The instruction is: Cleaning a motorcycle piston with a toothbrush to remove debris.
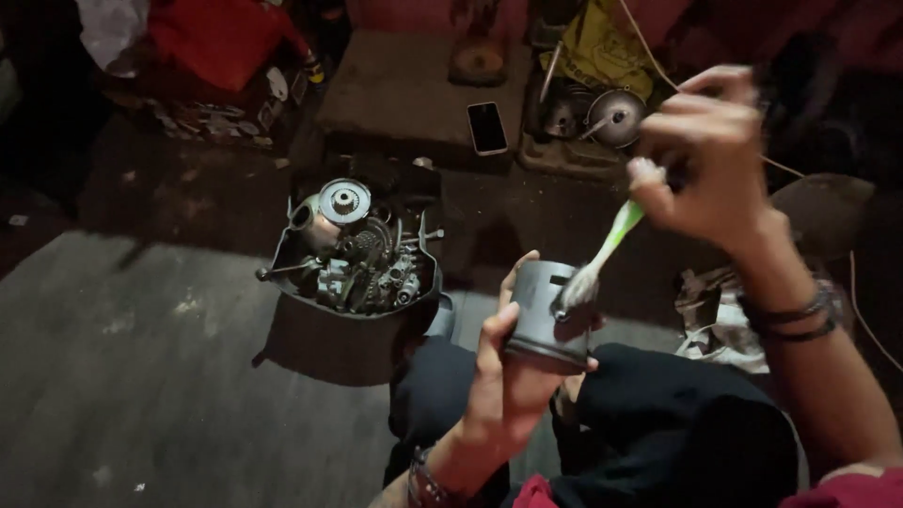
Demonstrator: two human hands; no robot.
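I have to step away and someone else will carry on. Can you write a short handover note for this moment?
Left hand grips the dark piston upright over the lap. Right hand holds a toothbrush, bristles on the piston's rim. Tray of gears and engine parts sits on the floor to the left; phone lies beyond. Done: brushing under way. Left: how clean the piston is cannot be told.

Bare floor (141,376) left; parts tray (353,254) ahead
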